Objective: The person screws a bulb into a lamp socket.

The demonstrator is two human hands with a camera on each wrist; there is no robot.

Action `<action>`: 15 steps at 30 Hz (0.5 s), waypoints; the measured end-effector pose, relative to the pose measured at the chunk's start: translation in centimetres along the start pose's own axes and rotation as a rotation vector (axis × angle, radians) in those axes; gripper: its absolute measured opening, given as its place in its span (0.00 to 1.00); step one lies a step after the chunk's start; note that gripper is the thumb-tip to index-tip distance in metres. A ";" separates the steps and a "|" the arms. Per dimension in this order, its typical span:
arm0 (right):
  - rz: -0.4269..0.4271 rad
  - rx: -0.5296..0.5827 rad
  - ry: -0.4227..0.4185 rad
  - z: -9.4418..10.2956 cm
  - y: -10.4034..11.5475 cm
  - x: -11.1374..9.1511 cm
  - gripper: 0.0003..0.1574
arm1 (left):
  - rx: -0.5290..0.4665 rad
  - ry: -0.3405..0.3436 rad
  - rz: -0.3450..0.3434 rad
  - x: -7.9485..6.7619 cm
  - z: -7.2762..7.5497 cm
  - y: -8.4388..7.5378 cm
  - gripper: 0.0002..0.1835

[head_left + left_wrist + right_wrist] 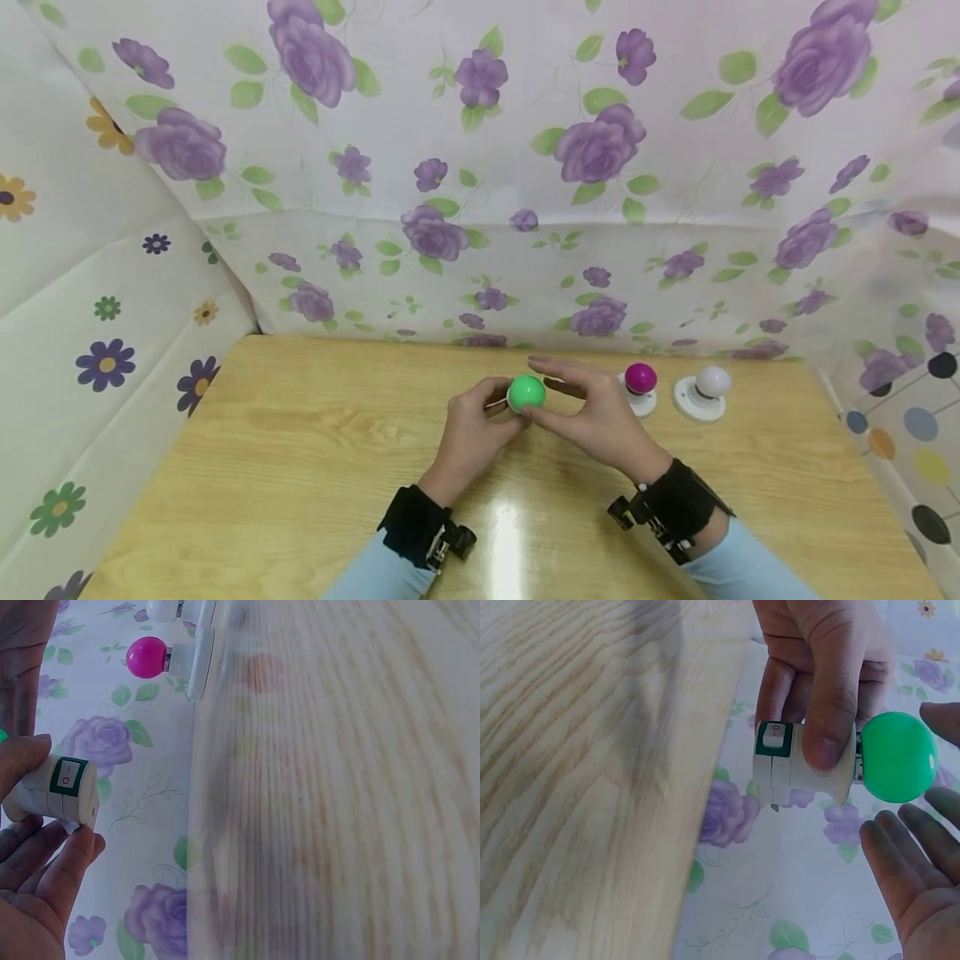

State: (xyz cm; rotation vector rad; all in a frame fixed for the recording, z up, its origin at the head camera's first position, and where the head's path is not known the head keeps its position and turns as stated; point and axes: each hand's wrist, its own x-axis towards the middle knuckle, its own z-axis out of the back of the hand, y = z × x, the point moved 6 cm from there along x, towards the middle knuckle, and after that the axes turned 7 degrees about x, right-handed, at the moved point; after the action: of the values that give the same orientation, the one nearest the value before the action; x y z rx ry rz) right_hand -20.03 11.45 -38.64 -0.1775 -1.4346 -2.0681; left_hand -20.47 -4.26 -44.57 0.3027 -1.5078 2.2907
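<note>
My left hand (pixel 480 417) grips a white lamp holder (pixel 802 765) that has a small rocker switch (pixel 67 775) on a green plate. A round green bulb (pixel 527 392) sits at the holder's end, with a bit of its metal base showing between them in the right wrist view. Around the bulb my right hand (pixel 600 417) is spread, thumb on one side and fingers on the other. The fingers (pixel 907 855) are fairly straight and look apart from the bulb. Whether the thumb touches the bulb I cannot tell.
To the right on the wooden table (pixel 300 467) stand a magenta bulb (pixel 641 378) and a white bulb (pixel 713 382), each upright in a round white base. A flowered cloth (pixel 465 183) hangs along the table's back edge.
</note>
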 end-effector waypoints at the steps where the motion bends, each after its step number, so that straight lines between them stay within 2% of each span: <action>1: 0.005 -0.001 0.008 0.0 0.0 0.0 0.34 | 0.002 -0.001 0.003 -0.1 0.0 0.0 0.21; 9: 0.033 0.043 0.080 -0.5 0.7 0.0 0.35 | 0.022 0.006 -0.014 -0.1 -0.2 -0.1 0.22; 15: 0.040 0.041 0.085 -0.5 3.0 0.3 0.31 | 0.014 0.008 -0.017 -0.1 -0.2 -0.3 0.21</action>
State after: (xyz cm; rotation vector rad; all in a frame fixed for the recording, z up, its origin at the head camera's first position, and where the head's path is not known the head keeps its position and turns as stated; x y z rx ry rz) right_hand -18.49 10.25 -36.31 -0.1001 -1.4093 -1.9886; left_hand -20.25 -4.04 -44.45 0.3082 -1.4800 2.2875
